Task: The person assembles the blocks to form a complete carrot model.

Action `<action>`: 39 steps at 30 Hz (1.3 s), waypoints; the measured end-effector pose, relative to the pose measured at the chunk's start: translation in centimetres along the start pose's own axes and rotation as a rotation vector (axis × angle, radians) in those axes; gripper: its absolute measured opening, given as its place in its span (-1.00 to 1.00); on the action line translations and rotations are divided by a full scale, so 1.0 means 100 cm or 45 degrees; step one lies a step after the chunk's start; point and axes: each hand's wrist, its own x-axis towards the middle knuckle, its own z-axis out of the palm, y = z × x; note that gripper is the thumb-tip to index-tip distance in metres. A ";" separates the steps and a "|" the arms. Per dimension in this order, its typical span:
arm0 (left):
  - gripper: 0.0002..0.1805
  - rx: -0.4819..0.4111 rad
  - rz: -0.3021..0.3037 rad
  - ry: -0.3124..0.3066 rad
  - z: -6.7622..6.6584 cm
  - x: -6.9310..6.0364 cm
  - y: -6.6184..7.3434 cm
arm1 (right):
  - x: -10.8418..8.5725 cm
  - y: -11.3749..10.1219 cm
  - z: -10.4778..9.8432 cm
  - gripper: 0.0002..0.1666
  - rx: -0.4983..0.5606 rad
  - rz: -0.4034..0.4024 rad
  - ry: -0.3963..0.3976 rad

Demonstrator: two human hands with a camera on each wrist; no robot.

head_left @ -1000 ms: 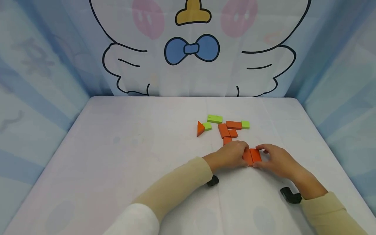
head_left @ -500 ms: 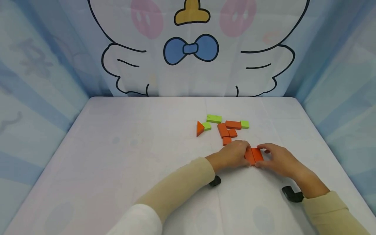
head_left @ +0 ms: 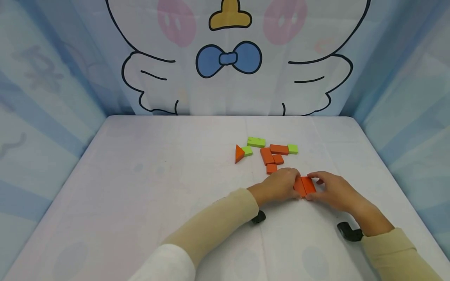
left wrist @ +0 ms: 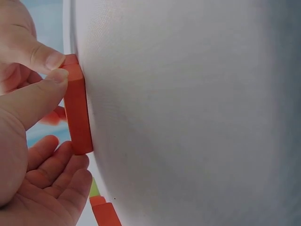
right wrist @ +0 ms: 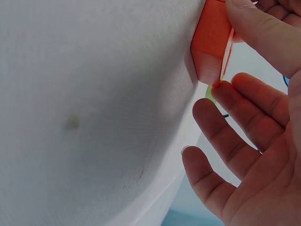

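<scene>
Two orange rectangular blocks lie side by side on the white table, long edges touching. My left hand (head_left: 279, 185) grips the left orange block (head_left: 299, 187), thumb at its near end and fingers at its far end. From the other side, my right hand (head_left: 334, 191) holds the right orange block (head_left: 309, 185) the same way. In the left wrist view, both thumbs meet at the near ends of the orange pair (left wrist: 78, 113). In the right wrist view, the thumb presses the right block (right wrist: 210, 42), with the other fingers spread below.
Just beyond my left hand lie several more blocks: an orange square (head_left: 271, 168), an orange rectangle (head_left: 267, 156), a small orange block (head_left: 278, 159), and another orange bar (head_left: 279, 149) touching a green cube (head_left: 293, 149). Farther left are an orange triangle (head_left: 239, 154) and green blocks (head_left: 256, 142).
Both hands have shifted slightly to the right with the two orange blocks held together. Over the last half second they hardly move. The other blocks stay where they were.
</scene>
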 end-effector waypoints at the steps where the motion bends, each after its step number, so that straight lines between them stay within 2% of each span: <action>1: -0.39 -0.002 -0.001 0.000 0.000 0.000 0.000 | 0.000 0.000 0.000 -0.18 0.000 0.000 0.002; 7: -0.34 -0.005 -0.013 -0.002 -0.002 -0.002 0.000 | 0.000 -0.001 0.000 -0.16 0.007 0.014 -0.005; 12: -0.26 -0.063 -0.047 -0.012 -0.014 -0.008 -0.005 | -0.002 -0.004 -0.001 -0.13 0.006 0.026 -0.021; 17: -0.27 -0.104 -0.088 0.030 -0.033 -0.013 -0.028 | -0.001 -0.005 -0.001 -0.15 -0.017 0.017 -0.041; 23: -0.30 -0.250 -0.222 0.112 -0.047 -0.013 -0.061 | 0.002 -0.006 0.000 -0.26 0.005 -0.049 -0.076; 26: -0.33 -0.267 -0.266 0.126 -0.052 -0.011 -0.070 | 0.003 -0.006 -0.001 -0.29 0.006 -0.062 -0.086; 28: -0.34 -0.236 -0.285 0.126 -0.055 -0.009 -0.074 | 0.003 -0.007 -0.001 -0.30 0.009 -0.063 -0.092; 33: -0.34 -0.119 -0.257 0.094 -0.059 -0.004 -0.079 | 0.004 -0.007 -0.002 -0.31 0.016 -0.067 -0.099; 39: -0.40 -0.085 -0.199 0.102 -0.060 0.000 -0.083 | 0.006 -0.007 -0.002 -0.31 0.017 -0.071 -0.101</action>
